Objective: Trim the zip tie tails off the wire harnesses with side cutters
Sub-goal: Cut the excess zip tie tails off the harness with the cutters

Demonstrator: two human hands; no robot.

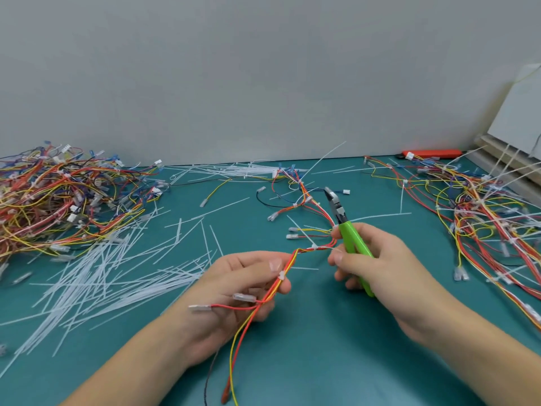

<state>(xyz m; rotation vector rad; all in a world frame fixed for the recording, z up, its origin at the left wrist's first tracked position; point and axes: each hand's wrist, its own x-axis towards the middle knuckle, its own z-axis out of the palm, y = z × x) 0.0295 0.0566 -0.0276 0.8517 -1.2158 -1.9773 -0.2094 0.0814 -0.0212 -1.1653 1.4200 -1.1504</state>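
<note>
My left hand [234,291] pinches a red, orange and yellow wire harness [292,259] between thumb and fingers, just beside a trimmed white zip tie head [281,275]. My right hand [377,265] grips green-handled side cutters [351,235], their jaws [332,197] pointing up and away over the mat. The right thumb and forefinger also touch the harness near another zip tie [314,247] whose white tail sticks up to the left. The harness runs on toward the back of the mat [295,186].
A heap of harnesses [58,197] lies at the left, another heap [480,212] at the right. Cut white zip tie tails [117,268] litter the teal mat [322,347]. An orange tool [430,153] lies by the wall; a board [518,112] leans at the right.
</note>
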